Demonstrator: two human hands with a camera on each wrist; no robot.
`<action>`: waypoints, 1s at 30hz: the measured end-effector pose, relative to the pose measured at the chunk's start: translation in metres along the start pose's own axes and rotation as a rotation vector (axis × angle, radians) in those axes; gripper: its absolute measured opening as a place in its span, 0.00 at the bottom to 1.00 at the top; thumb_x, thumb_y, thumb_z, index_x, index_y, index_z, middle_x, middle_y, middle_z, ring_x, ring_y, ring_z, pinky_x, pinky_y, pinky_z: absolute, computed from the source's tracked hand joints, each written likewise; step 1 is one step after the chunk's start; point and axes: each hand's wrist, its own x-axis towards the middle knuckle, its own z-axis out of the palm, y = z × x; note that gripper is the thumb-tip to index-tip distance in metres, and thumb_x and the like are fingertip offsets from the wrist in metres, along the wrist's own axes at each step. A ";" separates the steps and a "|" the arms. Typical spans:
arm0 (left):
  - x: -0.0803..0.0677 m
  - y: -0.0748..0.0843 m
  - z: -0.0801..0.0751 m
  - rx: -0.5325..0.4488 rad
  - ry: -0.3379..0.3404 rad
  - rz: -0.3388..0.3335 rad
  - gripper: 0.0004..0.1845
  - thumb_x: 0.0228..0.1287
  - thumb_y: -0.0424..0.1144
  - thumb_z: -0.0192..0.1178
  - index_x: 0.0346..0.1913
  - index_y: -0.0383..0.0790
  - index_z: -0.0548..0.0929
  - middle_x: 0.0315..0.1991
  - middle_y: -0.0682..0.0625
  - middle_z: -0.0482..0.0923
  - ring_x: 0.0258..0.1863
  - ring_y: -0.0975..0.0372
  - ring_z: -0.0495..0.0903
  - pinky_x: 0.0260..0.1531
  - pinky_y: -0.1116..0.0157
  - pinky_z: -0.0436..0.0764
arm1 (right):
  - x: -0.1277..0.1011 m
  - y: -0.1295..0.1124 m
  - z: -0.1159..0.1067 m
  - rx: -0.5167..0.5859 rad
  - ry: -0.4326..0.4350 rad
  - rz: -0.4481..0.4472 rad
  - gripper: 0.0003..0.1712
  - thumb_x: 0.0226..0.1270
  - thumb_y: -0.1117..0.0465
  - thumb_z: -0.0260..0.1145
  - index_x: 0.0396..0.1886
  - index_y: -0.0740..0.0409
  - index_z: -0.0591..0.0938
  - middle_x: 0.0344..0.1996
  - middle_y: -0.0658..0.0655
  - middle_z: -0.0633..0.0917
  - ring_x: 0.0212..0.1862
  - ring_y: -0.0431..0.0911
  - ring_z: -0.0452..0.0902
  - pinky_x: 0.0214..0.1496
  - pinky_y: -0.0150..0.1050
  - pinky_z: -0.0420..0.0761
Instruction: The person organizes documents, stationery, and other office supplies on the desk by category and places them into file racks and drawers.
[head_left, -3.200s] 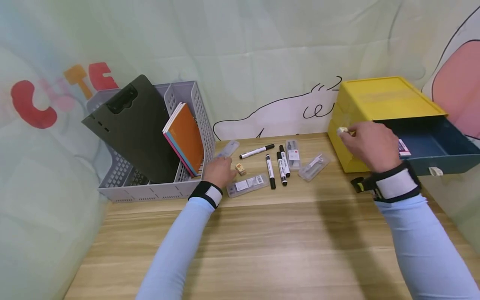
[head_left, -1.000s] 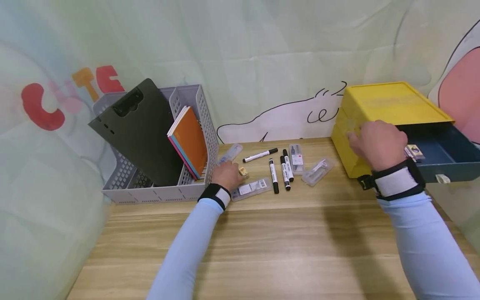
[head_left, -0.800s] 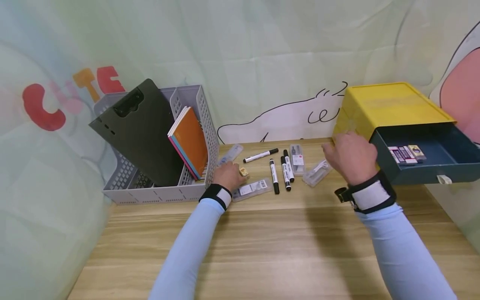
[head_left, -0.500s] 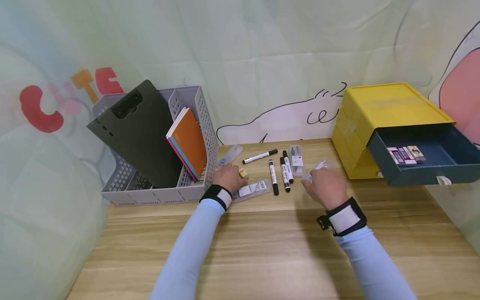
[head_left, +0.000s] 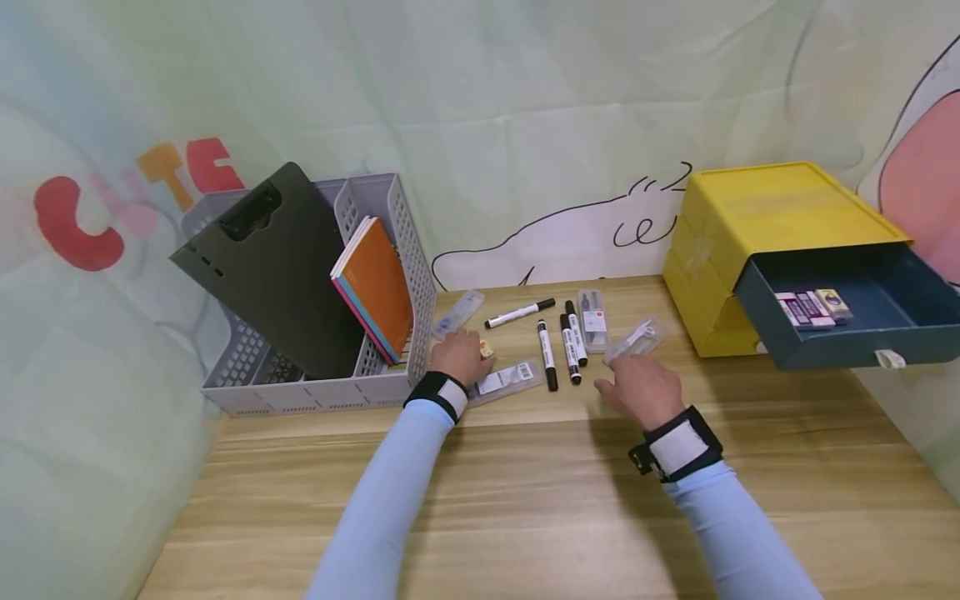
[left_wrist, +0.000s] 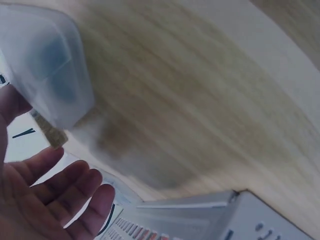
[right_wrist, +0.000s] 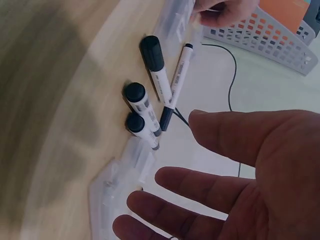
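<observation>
While your right hand [head_left: 637,385] hovers spread and empty just short of the black markers [head_left: 558,346], lower it flat; your left hand [head_left: 457,354], loosely open, rests beside the small eraser [head_left: 487,346].

Left hand [head_left: 454,357]'s fingertips behind its knuckles.

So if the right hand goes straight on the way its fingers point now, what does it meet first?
Most likely the black markers: the right hand is open with fingers pointing left toward them. The clear plastic case lies beside it, further back; depth is uncertain.
</observation>
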 end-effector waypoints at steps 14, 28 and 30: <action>-0.014 0.016 -0.021 -0.092 -0.007 0.082 0.28 0.58 0.54 0.65 0.51 0.36 0.72 0.33 0.49 0.75 0.27 0.59 0.75 0.24 0.61 0.76 | 0.005 -0.007 0.016 0.109 0.042 -0.008 0.24 0.72 0.52 0.61 0.59 0.64 0.80 0.50 0.68 0.84 0.40 0.57 0.82 0.35 0.51 0.79; -0.038 0.087 -0.028 0.136 0.059 0.458 0.31 0.54 0.63 0.62 0.46 0.40 0.74 0.38 0.49 0.72 0.32 0.61 0.75 0.26 0.62 0.78 | 0.006 -0.018 0.020 0.229 0.115 -0.069 0.19 0.71 0.46 0.63 0.33 0.57 0.83 0.25 0.55 0.82 0.25 0.47 0.74 0.24 0.40 0.68; -0.040 0.092 -0.029 0.135 0.059 0.486 0.29 0.53 0.63 0.64 0.43 0.42 0.74 0.37 0.50 0.71 0.31 0.61 0.74 0.25 0.63 0.77 | 0.006 -0.019 0.021 0.236 0.110 -0.073 0.20 0.70 0.44 0.63 0.29 0.56 0.82 0.20 0.52 0.78 0.22 0.46 0.71 0.23 0.39 0.65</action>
